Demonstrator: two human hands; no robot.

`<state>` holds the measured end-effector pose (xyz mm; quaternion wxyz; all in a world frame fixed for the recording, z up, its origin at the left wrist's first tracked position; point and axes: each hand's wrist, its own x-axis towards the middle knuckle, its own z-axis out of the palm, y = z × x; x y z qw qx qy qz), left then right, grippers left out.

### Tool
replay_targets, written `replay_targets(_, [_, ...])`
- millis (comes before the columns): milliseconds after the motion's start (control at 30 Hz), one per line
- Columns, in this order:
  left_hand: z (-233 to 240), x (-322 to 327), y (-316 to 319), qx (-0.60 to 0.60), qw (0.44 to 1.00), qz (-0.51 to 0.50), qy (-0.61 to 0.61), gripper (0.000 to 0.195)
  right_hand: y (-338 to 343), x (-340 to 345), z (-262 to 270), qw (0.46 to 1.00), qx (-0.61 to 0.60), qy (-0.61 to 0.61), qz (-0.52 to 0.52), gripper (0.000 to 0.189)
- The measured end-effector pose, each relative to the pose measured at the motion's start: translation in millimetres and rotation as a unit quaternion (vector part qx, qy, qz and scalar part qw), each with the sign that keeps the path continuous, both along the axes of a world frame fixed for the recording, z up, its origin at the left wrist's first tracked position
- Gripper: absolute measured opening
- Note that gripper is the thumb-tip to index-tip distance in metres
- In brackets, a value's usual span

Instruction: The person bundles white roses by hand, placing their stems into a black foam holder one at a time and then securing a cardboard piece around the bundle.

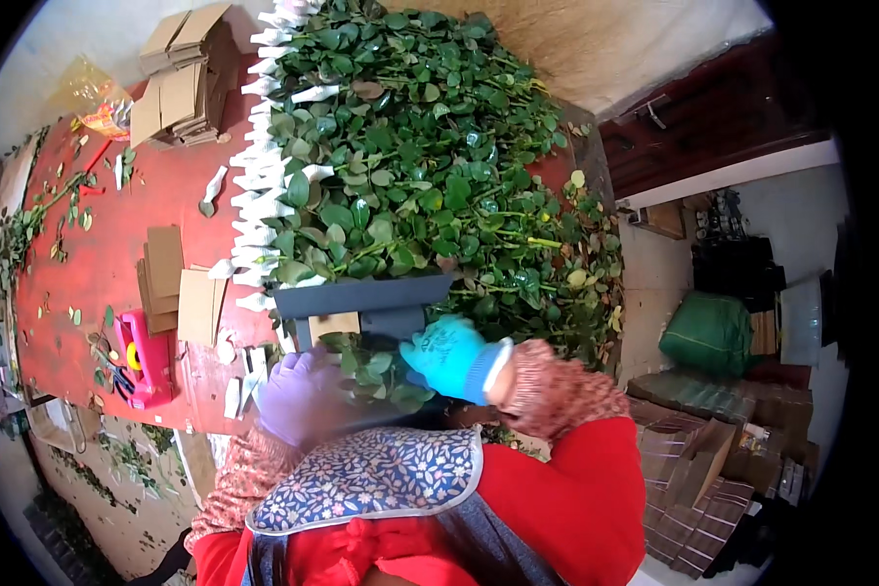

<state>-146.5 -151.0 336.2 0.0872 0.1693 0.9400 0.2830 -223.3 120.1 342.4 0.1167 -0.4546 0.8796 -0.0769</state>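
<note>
My left hand (300, 388), in a purple glove and blurred, is at the left end of a small bunch of leafy stems (375, 370) close to my body. My right hand (445, 359), in a teal glove, is at the right side of that bunch; its fingertips are hidden among leaves and grey board. The stems lie at a dark grey stand (362, 295) with a raised back edge. A brown cardboard piece (335, 323) lies inside it. What either hand grips cannot be made out. Beyond the stand is a large pile of leafy cut stems (417, 168), its left ends in white sleeves (258, 209).
The red table (102, 286) carries cardboard sheets (162, 271), stacked cardboard (183, 95), a pink tape dispenser (146, 366) with scissors beside it, a plastic bag (102, 102) and loose leaves. Bundled cardboard (692, 483) and a green sack (707, 333) sit on the floor at right.
</note>
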Motion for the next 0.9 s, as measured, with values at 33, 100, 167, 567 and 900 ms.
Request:
replay_targets(33, [-3, 5, 1, -0.028, 0.999, 0.034, -0.028, 0.050, -9, -26, 38, 0.999, -0.043, 0.010, 0.026, 0.012])
replay_targets(100, [-11, 9, -2, -0.051, 0.998, 0.035, 0.028, 0.051, -34, -85, 112, 1.000, 0.009, -0.010, 0.004, 0.008])
replay_targets(167, [4, 5, -2, -0.025, 0.999, -0.014, -0.034, 0.051, -40, -154, 95, 0.980, -0.170, 0.104, -0.025, 0.017])
replay_targets(567, [5, 3, -3, -0.052, 0.996, -0.064, -0.025, 0.052, -26, -206, -6, 0.966, 0.029, 0.239, -0.093, 0.012])
replay_targets(900, [6, 7, -7, -0.097, 0.993, -0.063, -0.028, 0.049, -36, -247, 30, 0.980, -0.097, -0.039, -0.170, 0.027])
